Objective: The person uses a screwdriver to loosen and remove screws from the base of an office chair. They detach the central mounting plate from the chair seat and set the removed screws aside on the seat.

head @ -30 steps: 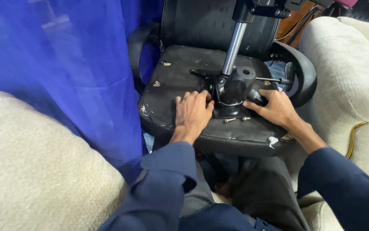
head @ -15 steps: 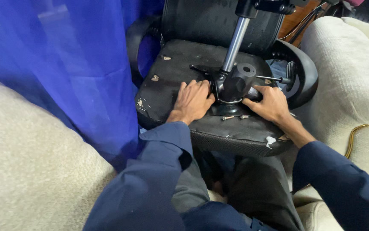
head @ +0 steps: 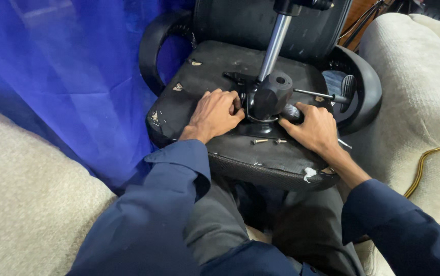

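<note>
While the upturned office chair point(head: 220, 71) lies with the underside of its seat facing up, the person works at the black mechanism point(head: 269, 97) bolted in the middle of that underside, at the foot of the silver gas cylinder point(head: 272, 47). The left hand point(head: 213, 113) lies palm-down on the seat base, fingers loosely curled, their tips against the mechanism's left edge; it grips nothing visible. The right hand point(head: 313, 129) is closed round a black knob point(head: 291, 112) on the mechanism's right side, thumb and fingers wrapped about it. Two loose bolts point(head: 267, 140) lie on the seat base just in front of the mechanism, between the hands. A thin lever point(head: 316, 94) runs out to the right towards the armrest point(head: 364, 92).

Judgement: good practice here is steady downward pressure from the left hand so the plate cannot shift, a straight wrist on the knob, and care that the bolts do not roll off the front edge.
</note>
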